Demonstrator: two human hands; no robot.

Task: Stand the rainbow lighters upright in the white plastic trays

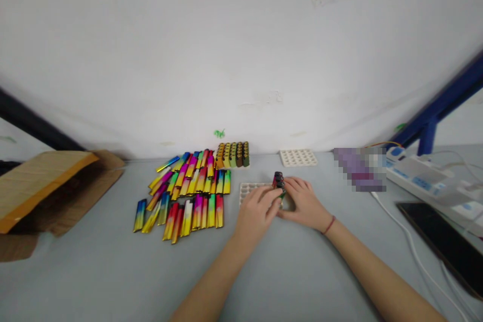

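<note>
Lighters, and plenty of them! Loose disposable lighters [188,196] in metallic rainbow fades sprawl across the grey bench [113,282], the bulk of the lot still lying flat. Over at the back, a tight block of lighters [233,155] already upright, neat rows close to the wall [241,60], but only a smaller share so far. And right in the action, a small bundle of lighters [278,184] on end, dark tops up, squeezed between left hand [256,214] and right hand [304,204], both closed around it, just above a white tray [251,190] with rows of round holes. Only a corner of that tray in sight, the rest under the hands, so no telling how many holes are filled. Lower end of the bundle hidden by fingers too, no exact count possible. Further back, a second holed tray [298,158], nothing covering it. Off to the right, a pixelated object [360,168] beyond making out, then a power strip [418,176] and a dark tablet [441,241], cut off by the frame's edge.
</note>
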